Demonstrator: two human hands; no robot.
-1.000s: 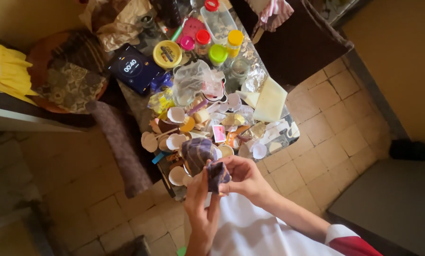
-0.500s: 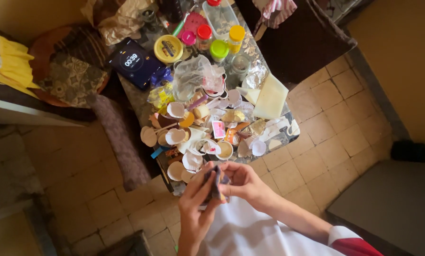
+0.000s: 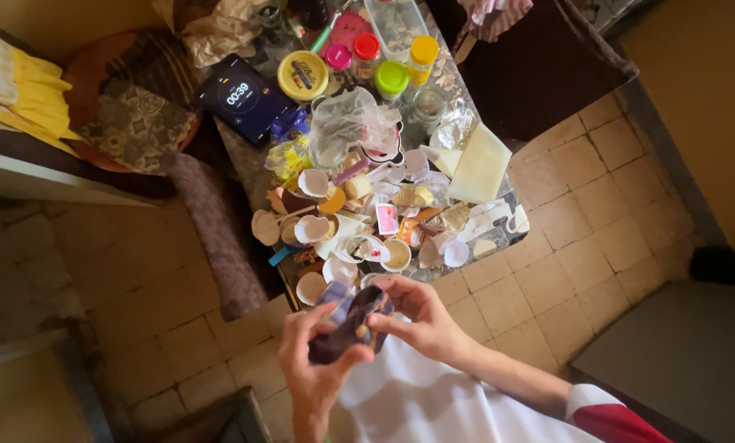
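We've got both hands on a dark purple wrapper (image 3: 347, 324), just off the near edge of the cluttered table (image 3: 498, 238), over our white shirt (image 3: 433, 402). Left hand (image 3: 310, 361) cups it from below, fingers curled round the lower end. Right hand (image 3: 416, 316) pinches the upper end between thumb and fingertips. So both are closed on the same piece.

The wrapper's long axis runs diagonally: lower-left at the left palm, upper-right toward the right fingers and the table. A paler lilac patch shows at the top, beside the left fingertips.

It's crumpled and dark, so we can't tell whether it's foil, paper or cloth, or whether anything is inside. Its lower end is hidden in the left palm. The left forearm is cut off by the bottom edge.

On the table: white paper cups (image 3: 310, 228), a clear plastic bag (image 3: 347, 123), jars with coloured lids (image 3: 392, 78), and a phone (image 3: 244, 97) at the far left. The small items overlap and are hard to separate.
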